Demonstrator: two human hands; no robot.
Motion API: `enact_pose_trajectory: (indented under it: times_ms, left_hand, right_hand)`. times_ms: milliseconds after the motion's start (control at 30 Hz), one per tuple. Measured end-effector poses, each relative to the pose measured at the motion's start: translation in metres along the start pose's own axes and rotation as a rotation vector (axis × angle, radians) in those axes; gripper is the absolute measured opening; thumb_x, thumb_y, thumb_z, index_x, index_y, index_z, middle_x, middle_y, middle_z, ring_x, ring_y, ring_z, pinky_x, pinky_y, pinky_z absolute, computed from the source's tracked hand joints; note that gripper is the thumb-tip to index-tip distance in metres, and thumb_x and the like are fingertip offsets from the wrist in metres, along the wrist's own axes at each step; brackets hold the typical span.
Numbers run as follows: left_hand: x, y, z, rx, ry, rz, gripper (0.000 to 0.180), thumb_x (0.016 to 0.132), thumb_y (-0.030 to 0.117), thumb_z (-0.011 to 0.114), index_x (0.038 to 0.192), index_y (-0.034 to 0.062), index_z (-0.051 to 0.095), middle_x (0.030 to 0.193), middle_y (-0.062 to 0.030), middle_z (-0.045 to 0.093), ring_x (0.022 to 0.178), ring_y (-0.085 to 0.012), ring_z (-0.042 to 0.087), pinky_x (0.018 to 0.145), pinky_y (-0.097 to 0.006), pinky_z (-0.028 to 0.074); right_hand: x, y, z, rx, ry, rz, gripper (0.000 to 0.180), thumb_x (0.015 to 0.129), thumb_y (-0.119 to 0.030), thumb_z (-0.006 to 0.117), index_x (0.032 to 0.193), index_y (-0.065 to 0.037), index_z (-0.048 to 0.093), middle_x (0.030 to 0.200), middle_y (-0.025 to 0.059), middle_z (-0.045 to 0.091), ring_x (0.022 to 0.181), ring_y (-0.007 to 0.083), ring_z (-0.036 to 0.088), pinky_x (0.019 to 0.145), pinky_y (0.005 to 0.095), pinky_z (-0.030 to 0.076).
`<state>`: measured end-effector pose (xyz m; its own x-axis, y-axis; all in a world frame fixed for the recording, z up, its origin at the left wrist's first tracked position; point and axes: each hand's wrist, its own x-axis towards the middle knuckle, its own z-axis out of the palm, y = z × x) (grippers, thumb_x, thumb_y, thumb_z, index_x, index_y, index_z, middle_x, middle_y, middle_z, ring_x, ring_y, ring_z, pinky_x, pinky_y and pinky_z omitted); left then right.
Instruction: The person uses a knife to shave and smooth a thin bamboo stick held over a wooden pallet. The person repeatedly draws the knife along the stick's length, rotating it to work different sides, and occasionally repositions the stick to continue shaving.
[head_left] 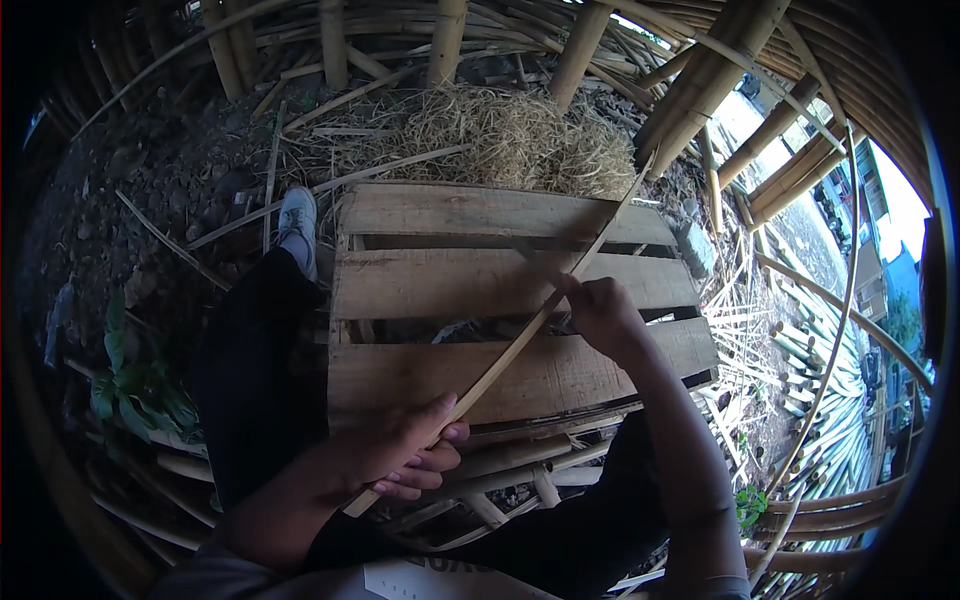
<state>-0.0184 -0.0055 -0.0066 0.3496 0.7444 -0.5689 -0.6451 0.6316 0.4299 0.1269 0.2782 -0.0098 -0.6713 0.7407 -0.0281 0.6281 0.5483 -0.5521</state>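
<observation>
A long, narrow bamboo strip (505, 362) runs slantwise from near my lap up to the far right, over a slatted wooden pallet (440, 283). Its near end is gripped by my left hand (415, 452), with the fingers wrapped round it and the thumb along the top. Farther up the strip, my right hand (605, 312) is closed on what looks like a knife (540, 263). The blade is blurred and points left across the strip. The knife's handle is hidden inside my fist.
Behind the pallet lies a heap of dry shavings (510, 135) beside upright bamboo posts (700, 85). My left shoe (297, 215) rests on the ground by the pallet's left edge. Stacked bamboo poles (820, 400) fill the right side. A leafy plant (125, 390) grows at left.
</observation>
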Motion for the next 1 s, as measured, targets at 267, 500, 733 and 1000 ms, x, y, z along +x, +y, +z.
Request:
enact_pose_trajectory:
  times_ms: [267,500,733,1000]
  left_hand:
    - [0.003,0.002,-0.001,0.020,-0.019,-0.003,0.046,0.110,0.060,0.030,0.095,0.0169,0.039,0.062,0.0092,0.028,0.041,0.0002,0.023,0.032,-0.016,0.023]
    - [-0.014,0.004,0.008,0.110,0.043,0.004,0.045,0.112,0.056,0.027,0.095,0.0161,0.039,0.061,0.0088,0.030,0.041,-0.0006,0.026,0.033,-0.018,0.027]
    - [0.001,-0.003,0.006,0.221,0.119,0.018,0.047,0.113,0.053,0.028,0.097,0.0118,0.043,0.060,0.0077,0.032,0.041,-0.0025,0.029,0.034,-0.021,0.029]
    - [0.002,-0.002,0.007,0.255,0.143,0.034,0.053,0.113,0.052,0.029,0.109,0.0029,0.049,0.061,0.0064,0.034,0.042,-0.0039,0.030,0.035,-0.024,0.030]
  right_hand:
    - [-0.015,-0.003,0.013,-0.023,0.058,-0.229,0.046,0.105,-0.032,0.058,0.078,0.004,0.070,0.067,0.0293,0.063,0.072,0.0490,0.068,0.056,0.0488,0.052]
    - [-0.012,0.002,-0.002,-0.133,0.137,-0.080,0.053,0.104,-0.037,0.059,0.076,0.008,0.068,0.071,0.0331,0.063,0.077,0.0529,0.067,0.065,0.0550,0.053]
    - [0.020,0.003,-0.029,-0.058,-0.100,0.293,0.058,0.106,-0.040,0.056,0.077,0.009,0.068,0.067,0.0328,0.061,0.071,0.0481,0.070,0.063,0.0523,0.052]
    - [0.019,0.008,-0.022,-0.008,-0.003,0.135,0.054,0.106,-0.033,0.057,0.069,0.006,0.065,0.065,0.0308,0.062,0.073,0.0512,0.068,0.060,0.0518,0.054]
